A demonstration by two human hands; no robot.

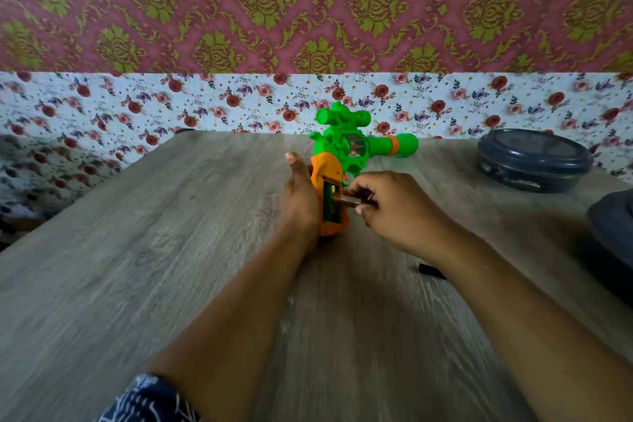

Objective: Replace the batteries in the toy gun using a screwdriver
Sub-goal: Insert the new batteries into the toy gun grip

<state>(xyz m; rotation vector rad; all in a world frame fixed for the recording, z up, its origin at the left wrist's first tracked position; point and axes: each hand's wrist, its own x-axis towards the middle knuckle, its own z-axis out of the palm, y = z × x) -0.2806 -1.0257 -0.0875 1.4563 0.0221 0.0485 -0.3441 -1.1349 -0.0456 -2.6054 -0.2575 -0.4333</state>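
Hands on plastic toy gun (pixel 346 151): left (pixel 299 197) around grip, right (pixel 387 205) pinching cylindrical battery (pixel 351 201).

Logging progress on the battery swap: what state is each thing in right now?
toy gun: on the table, grip compartment open
battery: pinched at the compartment opening
left hand: steadies the grip
right hand: pinches the battery
round container: lid on
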